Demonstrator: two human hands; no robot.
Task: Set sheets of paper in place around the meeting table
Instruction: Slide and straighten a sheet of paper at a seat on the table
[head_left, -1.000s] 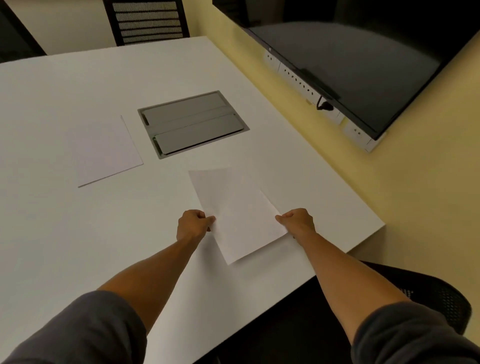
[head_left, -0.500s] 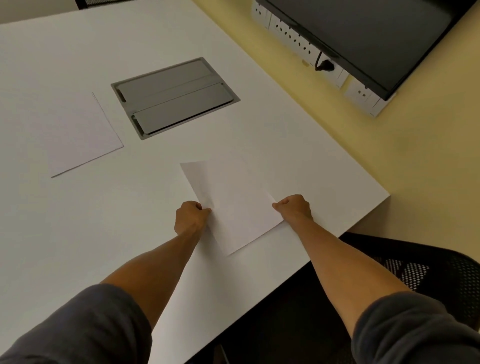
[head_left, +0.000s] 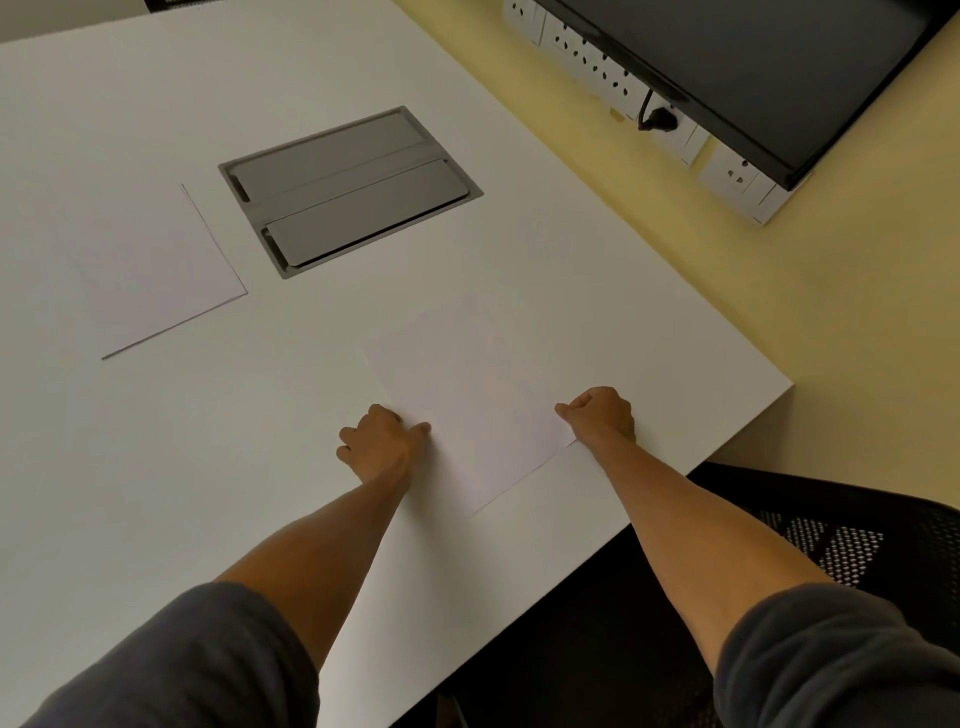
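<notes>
Head view, looking down over the near right corner of the white meeting table. A grey cable hatch, with two closed flaps, is sitting flush in the tabletop, beyond the hands. To the left of the hatch a second sheet is lying flat, its right edge just beside the hatch frame, well apart from both hands. Along the yellow wall on the right a white socket strip is running under a dark screen; a black plug is sitting in one socket. A black mesh chair is standing tucked under the table's right edge, below the right forearm. Nothing is lying between the hands and the hatch except bare tabletop.

The sheet of paper is lying flat on the table near the corner, turned at an angle to the table's edge. The left hand is resting at its left edge, thumb tip touching the sheet, fingers loosely curled on the table beside it; whether it is pinching the edge cannot be told. The right hand is closed in a loose fist at the sheet's right corner, thumb and forefinger pressed together at the paper's edge. Grey sleeves are pushed up both forearms.
</notes>
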